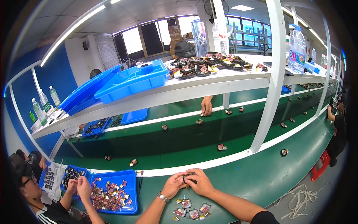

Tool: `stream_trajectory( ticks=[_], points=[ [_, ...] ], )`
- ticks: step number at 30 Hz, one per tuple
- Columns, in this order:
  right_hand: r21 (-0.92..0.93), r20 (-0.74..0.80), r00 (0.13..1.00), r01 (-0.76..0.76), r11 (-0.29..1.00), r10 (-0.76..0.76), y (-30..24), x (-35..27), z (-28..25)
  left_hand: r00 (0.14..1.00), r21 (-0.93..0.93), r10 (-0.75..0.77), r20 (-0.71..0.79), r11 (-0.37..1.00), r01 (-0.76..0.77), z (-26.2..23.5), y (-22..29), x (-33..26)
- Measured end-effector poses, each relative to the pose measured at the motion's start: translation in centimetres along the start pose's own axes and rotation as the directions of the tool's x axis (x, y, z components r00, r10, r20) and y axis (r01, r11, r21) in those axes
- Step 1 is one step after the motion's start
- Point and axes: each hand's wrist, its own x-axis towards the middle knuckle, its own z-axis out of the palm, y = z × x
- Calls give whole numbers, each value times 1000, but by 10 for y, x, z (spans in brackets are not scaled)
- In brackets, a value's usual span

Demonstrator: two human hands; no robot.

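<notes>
My left hand (173,187), with a metal-band watch at its wrist, and my right hand (200,183) meet over the green bench. Their fingers are closed around a small black-edged electronic part (185,178), mostly hidden by the fingertips. Just below the hands, on the bench, lie several open housings (194,214) with reddish circuit boards inside. Small yellow-and-silver pieces (176,219) are scattered beside them. To the left is a blue tray (133,188) heaped with loose red boards carrying yellow-and-silver pieces.
Ahead, a green conveyor belt (167,149) carries spaced-out parts behind a white rail. A white shelf (194,83) on posts (274,74) overhangs it, with blue trays (130,84) and piled parts. A co-worker (30,186) works at left; another person's hand (206,105) reaches over the belt's far side.
</notes>
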Motion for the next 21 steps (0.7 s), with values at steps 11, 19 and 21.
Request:
stream_trajectory(
  ticks=[11, 19, 21],
  points=[
    [81, 26, 998, -54, 995, 52, 0, 1, 4, 999, -1, 12, -31, 1000, -12, -1, -5, 0],
    [61, 16, 999, -32, 998, 31, 4, 1, 5, 995, -19, 77, -64, 997, -79, 2, -6, 1],
    [73, 17, 1000, -26, 997, 25, 4, 2, 5, 994, 11, 91, -66, 996, -90, 1, -7, 3]
  ],
)
